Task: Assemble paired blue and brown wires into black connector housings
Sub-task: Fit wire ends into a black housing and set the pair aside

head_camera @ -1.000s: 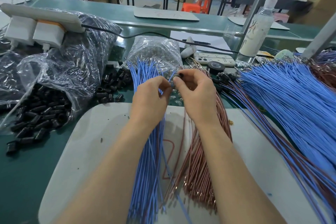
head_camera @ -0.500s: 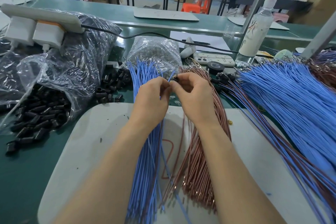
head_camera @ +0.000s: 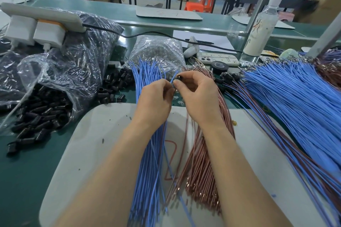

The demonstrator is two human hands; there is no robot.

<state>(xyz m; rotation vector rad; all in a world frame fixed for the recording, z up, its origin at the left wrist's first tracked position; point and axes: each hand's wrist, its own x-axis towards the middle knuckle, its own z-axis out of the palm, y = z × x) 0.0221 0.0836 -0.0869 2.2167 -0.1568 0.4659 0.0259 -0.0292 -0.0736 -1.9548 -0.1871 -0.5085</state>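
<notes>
My right hand (head_camera: 198, 96) pinches a small black connector housing (head_camera: 179, 77) between thumb and forefinger. My left hand (head_camera: 155, 101) holds a single blue wire (head_camera: 172, 79) whose tip meets the housing. Both hands hover over a bundle of blue wires (head_camera: 147, 162) and a bundle of brown wires (head_camera: 201, 162) lying on a white board (head_camera: 88, 153). Loose black housings (head_camera: 114, 84) lie just left of the blue bundle. A large pile of finished blue and brown pairs (head_camera: 287, 101) fans out on the right.
A clear bag of black housings (head_camera: 42, 108) spills open at left, under a white power strip (head_camera: 36, 22). A bag of small parts (head_camera: 156, 51), a phone (head_camera: 217, 59), a tape roll (head_camera: 219, 66) and a bottle (head_camera: 262, 27) stand behind the hands.
Both hands have stayed together over the bundles; the right hand has turned slightly, so the black housing now shows at its fingertips.
</notes>
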